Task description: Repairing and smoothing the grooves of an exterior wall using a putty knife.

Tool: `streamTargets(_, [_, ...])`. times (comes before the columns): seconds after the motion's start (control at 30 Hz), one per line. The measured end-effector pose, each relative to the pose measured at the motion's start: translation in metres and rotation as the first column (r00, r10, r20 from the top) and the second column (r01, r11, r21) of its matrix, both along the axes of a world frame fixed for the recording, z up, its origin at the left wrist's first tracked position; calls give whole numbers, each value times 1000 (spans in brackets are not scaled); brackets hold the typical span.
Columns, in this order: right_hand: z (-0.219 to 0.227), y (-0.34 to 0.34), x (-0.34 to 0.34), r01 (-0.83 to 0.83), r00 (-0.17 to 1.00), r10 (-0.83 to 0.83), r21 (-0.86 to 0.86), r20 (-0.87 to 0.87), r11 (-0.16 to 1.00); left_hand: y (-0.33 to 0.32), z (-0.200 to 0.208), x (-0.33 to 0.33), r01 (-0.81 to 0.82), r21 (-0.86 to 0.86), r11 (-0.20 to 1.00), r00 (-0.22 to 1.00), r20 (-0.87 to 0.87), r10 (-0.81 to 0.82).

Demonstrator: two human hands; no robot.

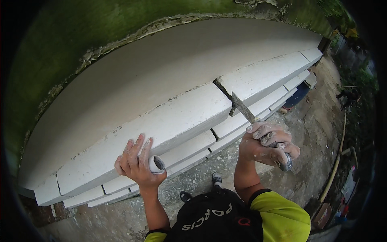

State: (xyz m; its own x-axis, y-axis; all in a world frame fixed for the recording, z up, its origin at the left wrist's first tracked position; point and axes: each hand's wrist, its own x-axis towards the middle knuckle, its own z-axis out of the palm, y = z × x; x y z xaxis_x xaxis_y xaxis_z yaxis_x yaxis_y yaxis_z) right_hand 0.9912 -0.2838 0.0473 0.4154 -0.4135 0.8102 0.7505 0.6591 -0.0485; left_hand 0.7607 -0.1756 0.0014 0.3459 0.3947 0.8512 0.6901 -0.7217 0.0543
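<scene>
Blade [243, 108]: narrow, grey and pointed, it is slanting beside the rough, dark gap [223, 88]; contact is not clear.
Right hand [271, 142]: the fingers are wrapping tightly around the dark-ended handle [285, 163].
Left hand [138, 161]: half-extended fingers are holding a white hollow cylinder [153, 164] near the thumb.
Good handling: a steady wrist would probably be sparing the block edges.
Blocks [157, 121]: long, white, they are looking smooth.
Upper band [105, 24]: green, it is peeling along its edge.
</scene>
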Motion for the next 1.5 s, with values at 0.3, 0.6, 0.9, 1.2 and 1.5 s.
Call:
streamTargets(0.3, [7,14,-15,50,999,-49,-110,9,993,0,2,1,19,22,1000,1000,1,-19])
streamTargets(0.6, [-3,24,11,495,865,-447,-235,229,837,1,6,0,25,19,1000,1000,-2,-24])
streamTargets(0.9, [18,27,-17,356,886,-421,-297,-194,886,-1,5,1,35,11,999,999,7,-35])
streamTargets(1.2, [-25,24,-8,119,993,-118,-112,9,987,0,5,2,10,44,999,1000,16,-10])
streamTargets(1.5, [-3,29,2,75,997,-70,-170,34,983,-2,3,-1,-10,-3,1000,1000,-12,10])
